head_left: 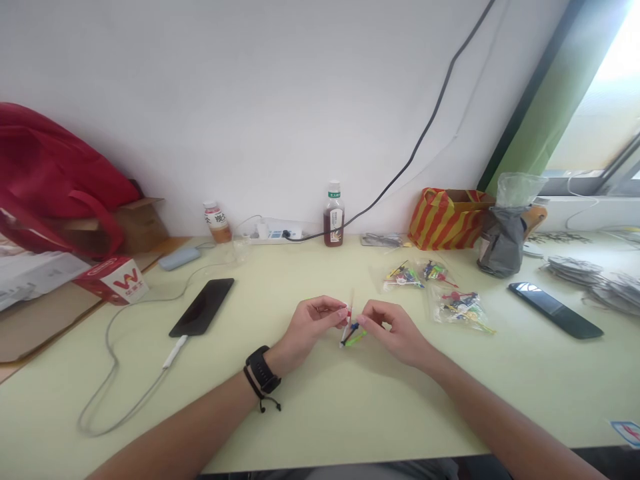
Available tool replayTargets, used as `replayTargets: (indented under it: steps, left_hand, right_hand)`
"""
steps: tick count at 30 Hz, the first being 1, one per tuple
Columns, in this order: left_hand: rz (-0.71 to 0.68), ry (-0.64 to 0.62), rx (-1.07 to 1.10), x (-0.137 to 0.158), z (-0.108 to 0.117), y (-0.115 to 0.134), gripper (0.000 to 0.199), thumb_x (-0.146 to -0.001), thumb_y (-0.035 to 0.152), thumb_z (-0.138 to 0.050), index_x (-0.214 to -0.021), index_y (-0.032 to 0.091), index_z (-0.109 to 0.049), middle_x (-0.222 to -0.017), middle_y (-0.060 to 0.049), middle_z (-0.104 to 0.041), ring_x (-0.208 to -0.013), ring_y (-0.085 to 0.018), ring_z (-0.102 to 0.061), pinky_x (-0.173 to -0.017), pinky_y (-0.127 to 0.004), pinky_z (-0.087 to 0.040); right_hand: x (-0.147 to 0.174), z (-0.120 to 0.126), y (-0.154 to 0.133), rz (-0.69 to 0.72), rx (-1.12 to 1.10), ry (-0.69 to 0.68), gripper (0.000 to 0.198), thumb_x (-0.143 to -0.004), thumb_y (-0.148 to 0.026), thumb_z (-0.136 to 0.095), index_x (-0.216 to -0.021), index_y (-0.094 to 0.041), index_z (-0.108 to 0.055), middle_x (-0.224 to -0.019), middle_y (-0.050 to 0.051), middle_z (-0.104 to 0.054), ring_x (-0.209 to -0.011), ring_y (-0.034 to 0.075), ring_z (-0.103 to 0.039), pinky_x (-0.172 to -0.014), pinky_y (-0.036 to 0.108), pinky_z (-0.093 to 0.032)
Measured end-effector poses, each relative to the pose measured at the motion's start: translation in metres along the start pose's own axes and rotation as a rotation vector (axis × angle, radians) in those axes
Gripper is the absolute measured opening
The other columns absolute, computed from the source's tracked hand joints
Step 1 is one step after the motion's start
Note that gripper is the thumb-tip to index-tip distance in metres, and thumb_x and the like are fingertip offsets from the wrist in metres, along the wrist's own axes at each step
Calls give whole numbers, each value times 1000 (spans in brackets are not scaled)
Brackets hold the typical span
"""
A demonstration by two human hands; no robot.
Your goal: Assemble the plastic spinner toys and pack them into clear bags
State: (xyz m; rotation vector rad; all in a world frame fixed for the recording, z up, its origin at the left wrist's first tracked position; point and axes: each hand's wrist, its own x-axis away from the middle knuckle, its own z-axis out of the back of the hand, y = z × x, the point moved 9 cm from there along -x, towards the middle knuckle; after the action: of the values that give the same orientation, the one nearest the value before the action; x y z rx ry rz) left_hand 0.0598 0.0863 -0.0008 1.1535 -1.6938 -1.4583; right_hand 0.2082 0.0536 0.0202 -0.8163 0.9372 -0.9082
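Over the middle of the table, my left hand [320, 320] is closed in a pinch on a thin red-and-white plastic piece [347, 320]. Close beside it, my right hand [393, 328] has thumb and forefinger pressed together at the ends of small blue and yellow-green plastic pieces [356, 333]. These slim parts cross each other between the two hands, and I cannot tell whether they are joined. Fingers partly cover them. Right of my right hand lie clear bags [463, 308] of similar small coloured parts.
A black phone [203, 308] on a white cable lies left; another dark phone [555, 310] lies right. Along the wall stand a dark drink bottle [334, 217], a smaller bottle [218, 223], a power strip [277, 232] and a red-yellow striped bag [440, 223]. A red-white box [115, 280] sits far left.
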Motion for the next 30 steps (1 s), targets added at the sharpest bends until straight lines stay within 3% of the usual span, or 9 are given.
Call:
replayTargets:
  steps: [4, 11, 14, 17, 21, 26, 30]
  left_hand:
    - [2, -16, -16, 1, -2, -1, 26, -78, 34, -89, -93, 15, -78, -91, -7, -78, -83, -17, -71, -79, -29, -57]
    - [-76, -24, -152, 0, -4, 4, 28, -75, 36, -90, -90, 15, -77, -95, -9, -78, -88, -21, -72, -84, -34, -57]
    - [-147, -1, -347, 1, -3, 14, 33, -77, 39, -89, -99, 17, -77, -99, -9, -78, -85, -21, -70, -77, -33, -55]
    - [-256, 70, -605, 3, 1, 27, 41, -79, 40, -86, -114, 24, -75, -112, -8, -76, -94, -23, -68, -81, -34, -52]
    - [-402, 98, -859, 3, 2, 31, 27, -87, 33, -77, -113, 27, -75, -121, -7, -73, -118, -27, -62, -102, -43, -48]
    - [-402, 119, -1029, -2, 9, 19, 19, -85, 28, -77, -104, 28, -78, -118, -6, -74, -122, -30, -58, -108, -49, -43]
    - [-382, 155, -1088, -7, 17, 19, 11, -88, 23, -71, -95, 27, -78, -112, -5, -76, -118, -31, -58, -107, -52, -40]
  right_hand:
    - [0, -9, 0, -21, -59, -52, 25, -101, -48, -58, -102, -23, -60, -82, 1, -67, -70, 16, -57, -61, 28, -42]
    - [-1, -13, 3, -46, -94, -61, 28, -97, -51, -65, -100, -23, -64, -89, 2, -71, -77, 17, -63, -68, 29, -49]
    - [-3, -10, 7, -50, -119, -33, 29, -97, -51, -64, -101, -22, -64, -91, 3, -71, -80, 17, -65, -69, 30, -52]
    - [-6, 4, 11, -33, -91, 73, 30, -97, -52, -63, -101, -22, -63, -96, 5, -72, -83, 19, -67, -71, 33, -55]
    - [-8, 38, 16, -20, -12, 275, 35, -96, -56, -62, -104, -22, -62, -109, 10, -73, -85, 22, -70, -73, 37, -58]
    - [-3, 78, 19, -13, 23, 503, 36, -94, -57, -65, -103, -22, -58, -98, 9, -72, -83, 22, -70, -71, 37, -58]
    - [0, 91, 11, 55, 125, 606, 29, -97, -51, -62, -100, -22, -57, -99, 8, -70, -87, 23, -68, -76, 38, -56]
